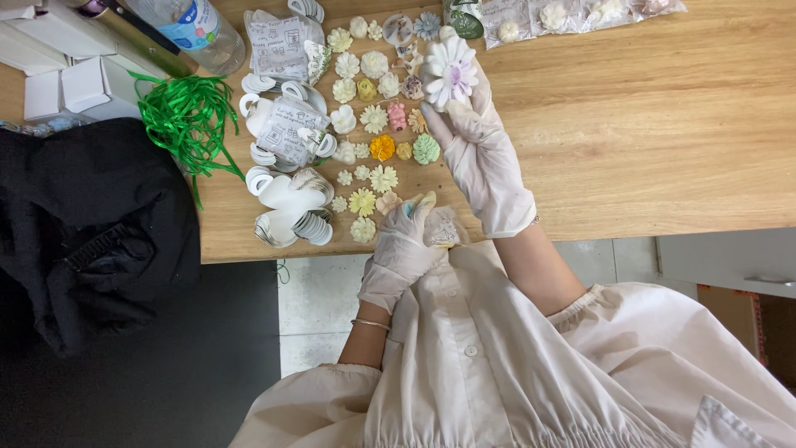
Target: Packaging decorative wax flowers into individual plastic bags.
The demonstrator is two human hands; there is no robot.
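My right hand (481, 153), in a white glove, is raised over the wooden table (647, 124) and grips a large white flower-shaped piece with a purple centre (450, 73). My left hand (405, 245), also gloved, rests at the table's near edge and is closed on a small pale object in clear wrap (442, 229); what it is cannot be made out. Between and left of the hands lie several small moulded flowers (373, 120) in white, cream, yellow, orange, pink and green, set out in rows.
Stacks of white paper tags and printed cards (286, 158) lie left of the flowers. A tangle of green ribbon (186, 116), a clear bottle (195, 29), white boxes (62, 79) and a black garment (91, 224) are further left. Clear bags of flowers (564, 17) sit at the far edge.
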